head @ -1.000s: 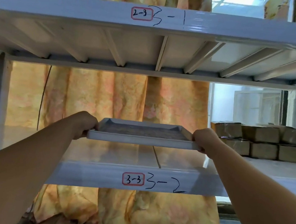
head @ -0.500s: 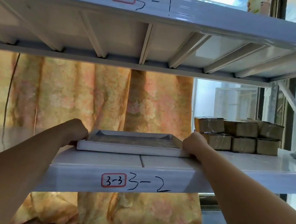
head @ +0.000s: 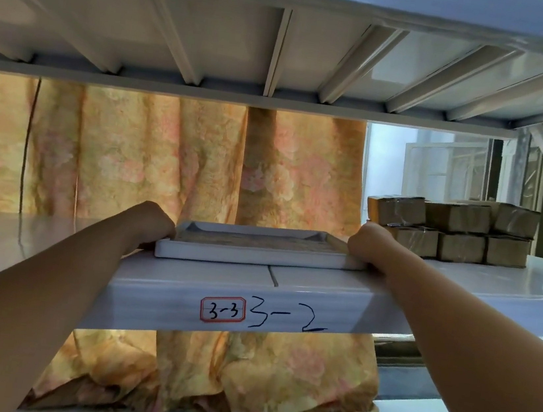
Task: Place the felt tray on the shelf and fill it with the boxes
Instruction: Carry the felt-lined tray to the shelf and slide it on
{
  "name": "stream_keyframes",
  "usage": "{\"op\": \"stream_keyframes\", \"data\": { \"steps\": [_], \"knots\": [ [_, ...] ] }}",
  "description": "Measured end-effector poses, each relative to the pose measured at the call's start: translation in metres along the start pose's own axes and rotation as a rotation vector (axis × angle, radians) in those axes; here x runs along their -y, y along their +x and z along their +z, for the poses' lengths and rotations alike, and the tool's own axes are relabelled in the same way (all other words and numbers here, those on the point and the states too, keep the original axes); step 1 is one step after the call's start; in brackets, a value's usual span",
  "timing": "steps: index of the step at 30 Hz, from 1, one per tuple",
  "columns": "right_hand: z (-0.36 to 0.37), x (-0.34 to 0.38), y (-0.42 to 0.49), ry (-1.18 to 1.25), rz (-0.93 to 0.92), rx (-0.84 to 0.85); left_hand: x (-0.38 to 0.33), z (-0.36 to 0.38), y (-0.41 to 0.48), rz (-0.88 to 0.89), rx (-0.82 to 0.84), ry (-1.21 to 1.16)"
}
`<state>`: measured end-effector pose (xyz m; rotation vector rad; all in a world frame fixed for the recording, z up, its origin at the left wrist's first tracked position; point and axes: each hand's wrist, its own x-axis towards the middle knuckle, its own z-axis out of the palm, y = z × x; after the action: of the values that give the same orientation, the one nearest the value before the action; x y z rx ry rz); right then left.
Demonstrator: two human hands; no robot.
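Left hand (head: pixel 153 225), right hand (head: pixel 366 247) gripping felt tray (head: pixel 256 259) ends, shelf edge (head: pixel 335 312) marked "3-3" sticker — handwritten "3-2"

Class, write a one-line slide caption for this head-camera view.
Left hand and right hand grip the tray by its ends on the shelf marked 3-2; boxes sit stacked to its right.

One camera on my head, facing forward, close to the shelf (head: pixel 161 295) and slightly above its surface.
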<state>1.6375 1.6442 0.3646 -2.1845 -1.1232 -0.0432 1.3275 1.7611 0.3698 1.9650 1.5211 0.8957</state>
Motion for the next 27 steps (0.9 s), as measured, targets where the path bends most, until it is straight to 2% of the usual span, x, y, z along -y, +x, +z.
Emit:
{"op": "stream_keyframes", "data": {
  "steps": [6, 12, 15, 18, 22, 27],
  "knots": [
    [0.000, -0.002, 0.001, -0.017, 0.021, -0.028, -0.002, 0.005, -0.001, 0.019, -0.029, 0.002],
    [-0.001, -0.005, 0.000, 0.044, 0.058, -0.094, -0.004, 0.007, -0.001, 0.106, 0.016, -0.007],
    [0.000, -0.008, 0.001, 0.078, 0.042, -0.147, -0.006, 0.011, -0.003, 0.125, 0.042, 0.041],
    [0.000, -0.010, 0.003, 0.123, 0.023, -0.255, -0.010, 0.013, -0.005, 0.152, -0.018, 0.088],
    [-0.004, -0.010, -0.001, 0.117, -0.027, -0.380, -0.027, 0.014, -0.010, 0.323, -0.145, 0.075],
    [-0.013, -0.015, 0.003, 0.088, -0.106, -0.412, -0.070, 0.035, -0.023, 0.530, -0.207, 0.122]
  ]
}}
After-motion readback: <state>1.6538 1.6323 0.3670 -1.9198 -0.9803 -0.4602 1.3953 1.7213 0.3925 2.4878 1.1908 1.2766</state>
